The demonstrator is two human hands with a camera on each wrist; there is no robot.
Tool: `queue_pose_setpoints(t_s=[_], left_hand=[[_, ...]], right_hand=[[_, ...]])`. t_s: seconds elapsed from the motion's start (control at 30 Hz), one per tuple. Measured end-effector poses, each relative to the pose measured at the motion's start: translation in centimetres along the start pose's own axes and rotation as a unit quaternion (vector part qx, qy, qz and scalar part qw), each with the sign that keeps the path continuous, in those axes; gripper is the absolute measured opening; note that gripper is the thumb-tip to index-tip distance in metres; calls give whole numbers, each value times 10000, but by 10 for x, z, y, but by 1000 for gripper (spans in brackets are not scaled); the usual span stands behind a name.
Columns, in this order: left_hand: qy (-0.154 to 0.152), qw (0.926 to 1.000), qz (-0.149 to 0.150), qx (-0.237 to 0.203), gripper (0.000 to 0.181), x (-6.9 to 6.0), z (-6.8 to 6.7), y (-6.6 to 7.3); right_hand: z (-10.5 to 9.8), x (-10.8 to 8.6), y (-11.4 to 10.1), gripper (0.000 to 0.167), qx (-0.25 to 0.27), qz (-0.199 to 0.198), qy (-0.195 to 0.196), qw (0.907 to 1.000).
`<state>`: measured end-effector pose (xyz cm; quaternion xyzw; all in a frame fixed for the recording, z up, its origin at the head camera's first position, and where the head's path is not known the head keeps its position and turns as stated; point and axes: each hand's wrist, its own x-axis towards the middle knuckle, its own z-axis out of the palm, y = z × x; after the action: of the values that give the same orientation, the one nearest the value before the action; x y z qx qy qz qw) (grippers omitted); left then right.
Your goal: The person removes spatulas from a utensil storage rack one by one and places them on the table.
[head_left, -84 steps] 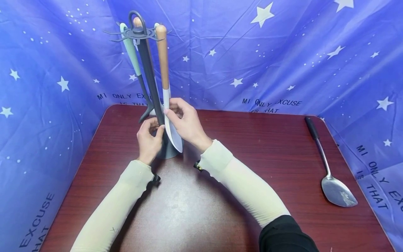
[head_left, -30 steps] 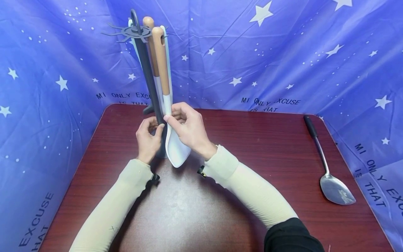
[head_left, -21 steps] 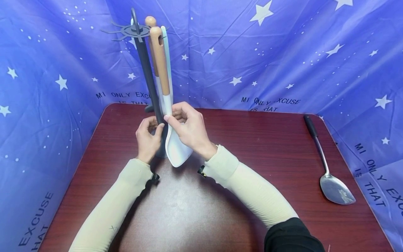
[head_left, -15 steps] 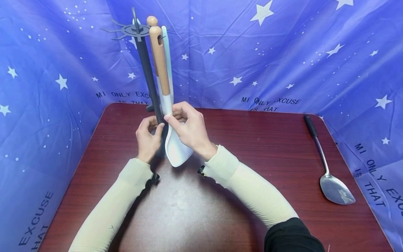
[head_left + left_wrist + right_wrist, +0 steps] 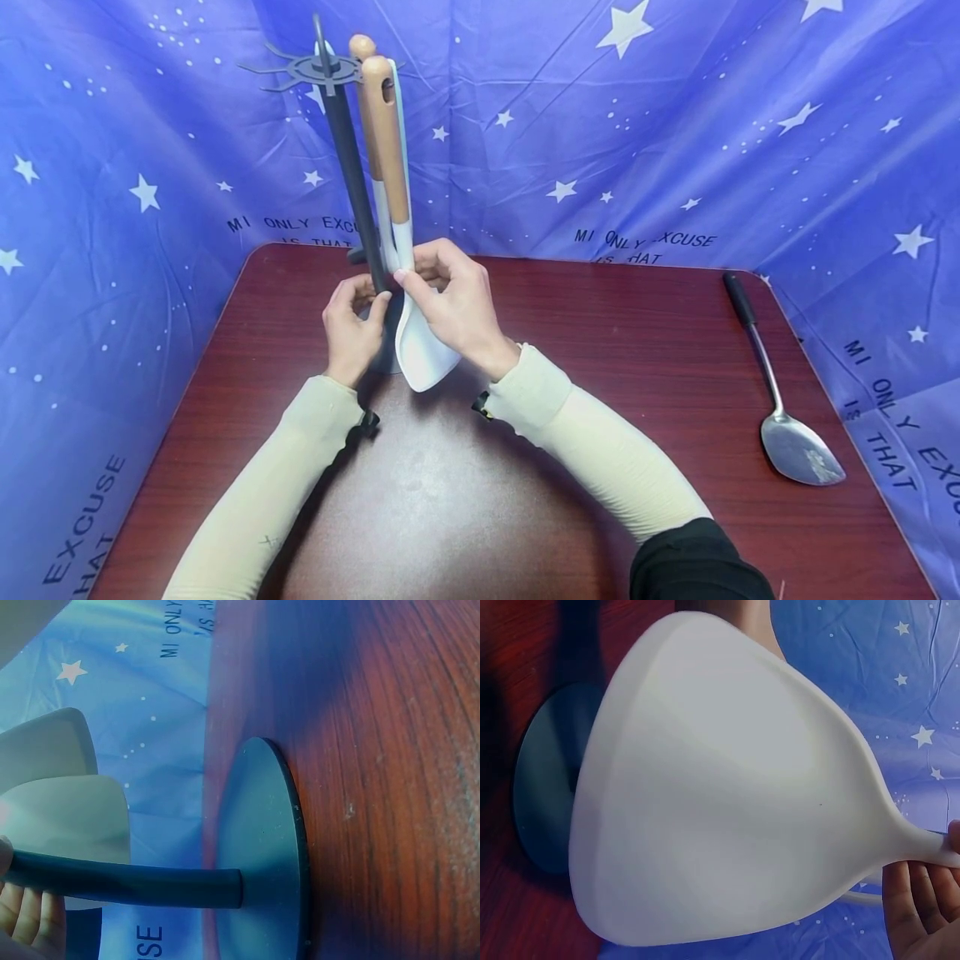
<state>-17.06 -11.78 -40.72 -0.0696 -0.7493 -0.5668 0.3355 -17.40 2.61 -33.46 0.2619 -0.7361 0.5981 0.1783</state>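
My left hand (image 5: pixel 354 333) grips the dark post of a utensil stand (image 5: pixel 345 158) low down. The stand's round base (image 5: pixel 259 825) shows on the table in the left wrist view. My right hand (image 5: pixel 457 304) pinches the white neck of a wooden-handled spatula (image 5: pixel 423 354), its broad white head (image 5: pixel 727 787) pointing down. A hole shows near the top of its handle, close beside the stand's hooked ring (image 5: pixel 325 71); whether a hook sits in the hole I cannot tell. Another wooden-handled utensil (image 5: pixel 371 125) and a pale green handle (image 5: pixel 401 108) stand close behind, partly hidden.
A metal wok spatula (image 5: pixel 798 450) with a black handle lies at the right side of the dark red table (image 5: pixel 600 350). A blue starry cloth (image 5: pixel 525 167) hangs around the back and sides.
The spatula has turned its broad face towards the head camera, and the stand's hung utensils have swung round to the right. In the last half second the spatula has risen slightly and shifted right.
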Motion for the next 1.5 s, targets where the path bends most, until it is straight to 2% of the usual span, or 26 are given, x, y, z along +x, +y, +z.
queue_pose_setpoints(t_s=[0.47,0.67,0.97,1.07,1.3,1.5], left_hand=[[1,10000,-44,29,16,0,0,1],[-3,10000,2,71,16,0,0,1],[6,10000,16,91,16,0,0,1],[15,10000,14,70,16,0,0,1],[8,10000,-8,23,16,0,0,1],[14,10000,-23,20,16,-1,0,0]], right_hand=[[-3,2,-1,13,49,2,39,10000],[-4,1,-2,14,128,118,43,9998],[-13,-2,-34,14,122,149,92,9998],[-16,-3,-36,13,106,186,97,9997],[-25,-10,-31,14,51,231,108,9997],[-35,-17,-24,14,-48,121,159,9998]])
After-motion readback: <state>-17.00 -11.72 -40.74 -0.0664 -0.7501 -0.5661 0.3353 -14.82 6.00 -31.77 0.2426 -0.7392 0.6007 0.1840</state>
